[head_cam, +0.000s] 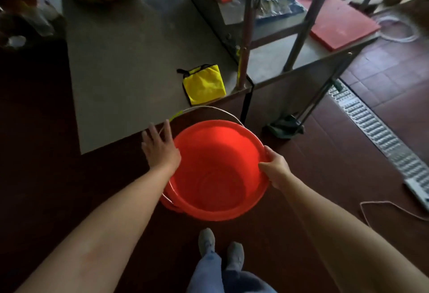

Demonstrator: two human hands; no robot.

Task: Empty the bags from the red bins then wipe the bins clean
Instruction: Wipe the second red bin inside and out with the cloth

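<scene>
Red bucket (216,172), empty inside, held over the dark tiled floor (348,176). The right hand (275,168) grasps the bucket's right rim with curled fingers. The left hand (160,147), fingers straight and spread, lies at its left rim beside the wire handle (209,107). Beyond the bucket stands a steel table (130,60) bearing a yellow pouch (204,84).

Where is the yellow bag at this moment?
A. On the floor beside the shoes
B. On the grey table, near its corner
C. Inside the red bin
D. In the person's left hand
B: the yellow bag lies on the grey table near its corner, apart from the red bin, whose inside shows nothing.
</scene>
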